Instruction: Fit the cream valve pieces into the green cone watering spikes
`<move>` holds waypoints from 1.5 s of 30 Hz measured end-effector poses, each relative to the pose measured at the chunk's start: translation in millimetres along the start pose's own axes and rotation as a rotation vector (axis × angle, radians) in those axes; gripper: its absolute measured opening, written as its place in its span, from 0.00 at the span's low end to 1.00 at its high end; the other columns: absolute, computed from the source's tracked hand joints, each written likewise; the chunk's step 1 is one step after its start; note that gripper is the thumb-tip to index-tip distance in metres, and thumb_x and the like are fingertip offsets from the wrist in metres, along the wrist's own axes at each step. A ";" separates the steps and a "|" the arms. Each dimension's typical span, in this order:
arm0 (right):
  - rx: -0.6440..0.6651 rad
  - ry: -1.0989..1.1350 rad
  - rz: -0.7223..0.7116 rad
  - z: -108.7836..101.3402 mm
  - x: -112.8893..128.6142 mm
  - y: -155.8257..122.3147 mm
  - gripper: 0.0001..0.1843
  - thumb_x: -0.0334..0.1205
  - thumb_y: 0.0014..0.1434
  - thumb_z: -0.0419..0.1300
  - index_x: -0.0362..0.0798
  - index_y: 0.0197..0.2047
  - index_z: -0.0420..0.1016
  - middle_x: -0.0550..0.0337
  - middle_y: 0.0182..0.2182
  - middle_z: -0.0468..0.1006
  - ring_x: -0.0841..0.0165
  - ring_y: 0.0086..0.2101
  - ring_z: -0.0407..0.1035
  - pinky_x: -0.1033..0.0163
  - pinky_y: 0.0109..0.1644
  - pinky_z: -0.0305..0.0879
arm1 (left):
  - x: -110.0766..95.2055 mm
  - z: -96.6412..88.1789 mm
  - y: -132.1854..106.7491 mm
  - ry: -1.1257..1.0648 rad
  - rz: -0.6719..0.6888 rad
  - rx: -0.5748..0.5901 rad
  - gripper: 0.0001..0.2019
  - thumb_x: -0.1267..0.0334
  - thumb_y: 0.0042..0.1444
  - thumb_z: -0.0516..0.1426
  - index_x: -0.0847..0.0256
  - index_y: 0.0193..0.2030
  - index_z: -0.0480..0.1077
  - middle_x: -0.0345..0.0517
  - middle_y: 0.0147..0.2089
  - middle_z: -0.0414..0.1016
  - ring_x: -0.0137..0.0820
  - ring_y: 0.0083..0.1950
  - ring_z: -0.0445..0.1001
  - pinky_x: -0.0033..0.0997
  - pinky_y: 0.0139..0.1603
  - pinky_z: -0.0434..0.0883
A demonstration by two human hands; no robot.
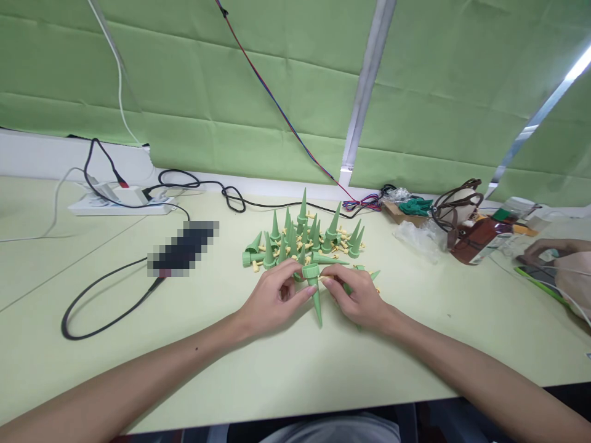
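Note:
My left hand (277,294) grips a green plastic spike (316,298), a cone with a wide collar, its tip pointing down toward me. Close on its right, my right hand (357,294) pinches a small yellow plastic piece (324,278) against the side of the spike's collar. Fingers hide most of that piece. Just behind both hands spreads a cluster of similar green spikes (332,229), many standing tip up and some lying down. Small yellow pieces (255,266) are scattered among them. Another green part (375,275) shows partly behind my right hand.
A blurred dark device (182,249) with a looping cable lies left, before a white power strip (122,206). At right are a red-brown bottle (482,240), clear plastic bags (420,240) and a brown-strapped bag (459,203). Another person's hand (554,251) rests at the far right.

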State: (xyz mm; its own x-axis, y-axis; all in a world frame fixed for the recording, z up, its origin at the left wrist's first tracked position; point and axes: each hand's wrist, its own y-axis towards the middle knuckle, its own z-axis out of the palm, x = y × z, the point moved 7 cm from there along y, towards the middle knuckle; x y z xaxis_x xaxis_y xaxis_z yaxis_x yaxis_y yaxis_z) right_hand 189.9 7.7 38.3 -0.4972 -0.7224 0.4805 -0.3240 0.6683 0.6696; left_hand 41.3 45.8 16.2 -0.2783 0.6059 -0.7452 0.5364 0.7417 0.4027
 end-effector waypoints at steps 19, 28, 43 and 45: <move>0.013 0.003 0.008 0.6 -0.9 -0.1 0.09 0.38 0.71 0.51 0.48 0.40 0.71 0.65 0.23 0.68 0.72 0.22 0.60 0.67 0.28 0.58 | -2.1 -0.8 0.5 0.013 -0.001 -0.004 0.11 0.54 0.63 0.57 0.60 0.41 0.67 0.39 0.35 0.61 0.25 0.28 0.64 0.25 0.24 0.64; 0.023 0.018 0.008 0.8 -0.7 -0.3 0.08 0.37 0.70 0.51 0.48 0.40 0.71 0.65 0.23 0.67 0.73 0.22 0.59 0.67 0.27 0.57 | -3.2 -0.9 -0.2 -0.025 0.036 -0.017 0.10 0.56 0.63 0.59 0.60 0.46 0.68 0.41 0.39 0.63 0.23 0.28 0.65 0.24 0.24 0.66; 0.042 0.070 0.027 2.0 -2.6 -0.9 0.09 0.35 0.70 0.50 0.48 0.40 0.70 0.68 0.20 0.64 0.74 0.20 0.57 0.67 0.26 0.55 | -17.6 -5.2 -4.4 0.018 0.212 -0.104 0.09 0.64 0.63 0.59 0.60 0.48 0.67 0.42 0.42 0.66 0.21 0.28 0.66 0.22 0.25 0.68; 0.043 0.070 0.026 1.8 -2.7 -1.0 0.08 0.35 0.70 0.50 0.48 0.40 0.70 0.68 0.20 0.64 0.74 0.20 0.57 0.67 0.27 0.55 | -19.5 -5.8 -5.1 0.029 0.227 -0.113 0.08 0.65 0.64 0.59 0.59 0.48 0.67 0.42 0.42 0.66 0.21 0.28 0.66 0.22 0.26 0.68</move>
State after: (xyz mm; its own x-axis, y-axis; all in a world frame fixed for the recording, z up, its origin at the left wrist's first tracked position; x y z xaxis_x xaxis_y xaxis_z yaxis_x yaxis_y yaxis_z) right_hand 190.1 9.3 35.3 -0.4491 -0.7141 0.5370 -0.3469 0.6932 0.6318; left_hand 39.3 31.9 31.8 -0.1846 0.7678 -0.6136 0.4957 0.6118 0.6164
